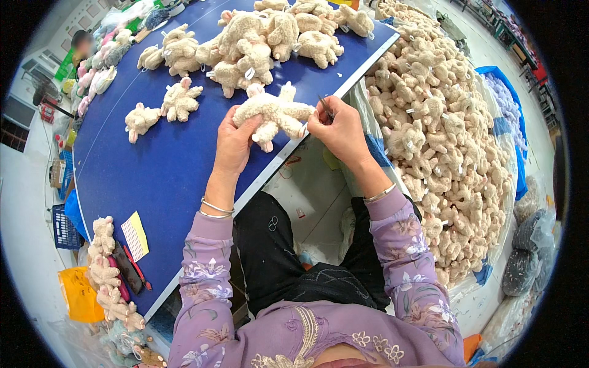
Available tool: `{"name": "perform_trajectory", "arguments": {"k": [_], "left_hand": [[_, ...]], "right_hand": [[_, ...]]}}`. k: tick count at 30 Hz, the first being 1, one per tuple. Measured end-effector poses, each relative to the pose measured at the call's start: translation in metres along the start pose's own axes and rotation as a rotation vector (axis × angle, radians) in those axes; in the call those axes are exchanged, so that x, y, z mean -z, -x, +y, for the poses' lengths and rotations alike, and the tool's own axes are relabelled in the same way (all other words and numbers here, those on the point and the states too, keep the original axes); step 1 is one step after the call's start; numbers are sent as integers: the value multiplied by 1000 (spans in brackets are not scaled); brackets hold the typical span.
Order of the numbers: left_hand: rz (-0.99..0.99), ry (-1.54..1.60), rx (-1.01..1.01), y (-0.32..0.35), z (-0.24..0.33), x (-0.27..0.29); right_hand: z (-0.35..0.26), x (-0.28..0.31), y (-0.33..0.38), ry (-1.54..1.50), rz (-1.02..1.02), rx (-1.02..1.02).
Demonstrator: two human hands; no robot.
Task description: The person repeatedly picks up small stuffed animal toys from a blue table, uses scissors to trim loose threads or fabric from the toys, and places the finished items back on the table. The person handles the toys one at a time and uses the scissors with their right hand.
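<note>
My left hand [235,138] is closed around a cream plush animal [273,115], held over the table's front edge. The toy lies sideways, its limbs spread, with pink showing on its ears and paws. At its right end my right hand [337,126] has its fingers pinched together. A small dark, pointed metal tool [326,108] sticks up from that hand; whether it is snips or tweezers I cannot make out. The right fingertips touch or almost touch the tip of the toy's limb. Two like toys [180,100] lie on the blue table [184,165] left of my hands.
A pile of cream plush toys [245,43] covers the table's far side. To the right stands a large sack heaped with them [442,153]. At the table's lower left are a yellow-and-white label sheet [135,236], a red pen [136,265] and several toys. Another person [81,46] is far left.
</note>
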State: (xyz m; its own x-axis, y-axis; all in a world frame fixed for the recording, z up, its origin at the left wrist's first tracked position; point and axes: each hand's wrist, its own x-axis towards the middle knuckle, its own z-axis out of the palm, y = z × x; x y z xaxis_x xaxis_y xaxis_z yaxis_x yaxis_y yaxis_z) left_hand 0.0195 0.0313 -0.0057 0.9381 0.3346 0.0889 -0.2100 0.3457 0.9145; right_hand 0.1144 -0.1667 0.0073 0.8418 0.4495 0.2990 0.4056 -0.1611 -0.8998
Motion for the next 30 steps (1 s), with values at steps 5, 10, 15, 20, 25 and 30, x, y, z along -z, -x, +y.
{"name": "perform_trajectory", "arguments": {"k": [5,10,15,20,25,30], "left_hand": [[0,11,-69,0,-4,-1],[-100,-75,-89,3,-6,-11],[-177,187,83,6,1,-12],[-97,-78,115,7,1,-15],[-80,-239,-52,8,1,-14],[-139,-398,-136,13,2,-28]], "right_hand": [[20,4,-7,-146,-177,-41],[2,5,-3,-333,-310,-183],[4,-7,3,-371,-384,-54],[8,-3,3,-226,-379,-70],[-2,15,-5,-101,-126,-58],[-10,-1,6,-182,-194,185]]}}
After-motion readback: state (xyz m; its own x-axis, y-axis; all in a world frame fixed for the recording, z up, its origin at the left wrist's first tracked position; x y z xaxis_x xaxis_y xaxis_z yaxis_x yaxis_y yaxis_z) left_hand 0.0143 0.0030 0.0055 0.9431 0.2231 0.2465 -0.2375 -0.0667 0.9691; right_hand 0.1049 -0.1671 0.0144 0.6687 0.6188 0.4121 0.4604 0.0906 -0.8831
